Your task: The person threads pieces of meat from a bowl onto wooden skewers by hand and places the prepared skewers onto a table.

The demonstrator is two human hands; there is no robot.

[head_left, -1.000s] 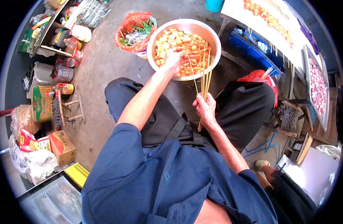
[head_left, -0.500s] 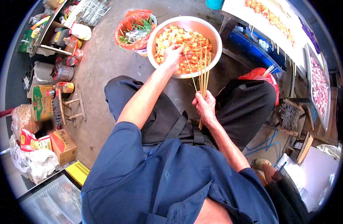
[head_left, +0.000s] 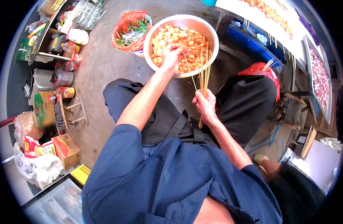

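A large metal bowl [head_left: 151,61] of orange marinated meat chunks [head_left: 167,37] stands on the floor before my knees. Over its near left part, my left hand [head_left: 170,58] is closed in a pinch on a piece of meat, mostly hidden by the fingers. My right hand [head_left: 205,106] grips a bundle of thin wooden skewers [head_left: 204,76] between my knees, their upper ends reaching over the bowl. One skewer [head_left: 189,70] leans away from the bundle, its tip close to my left fingertips. No meat is visible on these skewers.
Left of the bowl stands a bucket lined with a red bag [head_left: 121,43]. More skewers poke from a red bag [head_left: 275,80] by my right knee. A white table [head_left: 250,13] bears filled skewers; a tray [head_left: 327,114] holds pinkish pieces. Another person's leg [head_left: 270,164] shows lower right.
The view has shifted slightly, moving the bowl a little left and up in the picture. My left hand has turned a little at the skewer's tip. My right hand keeps its grip on the bundle.
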